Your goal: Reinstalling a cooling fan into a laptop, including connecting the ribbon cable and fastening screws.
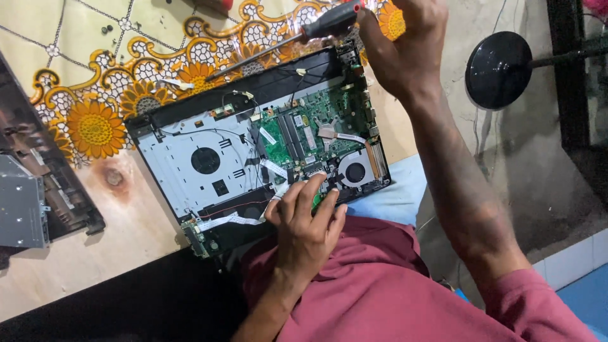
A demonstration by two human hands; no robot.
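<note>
I see no packages, signs or lit screens in view. Labels only: small white rectangular sticker [268, 135] on green circuit board [310, 126] inside opened laptop base [190, 158], left part of board; second pale strip label [310, 137] near board centre, upright, narrow; third white slanted label [273, 168] at board's lower left edge, by silver plate. Print on all too small to make out. Nothing else of this kind noted

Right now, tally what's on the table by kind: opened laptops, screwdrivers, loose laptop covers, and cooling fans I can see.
Opened laptop: 1
Screwdriver, held in the right hand: 1
Loose laptop cover: 1
Cooling fan, beside the left hand: 1
Total: 4
</note>
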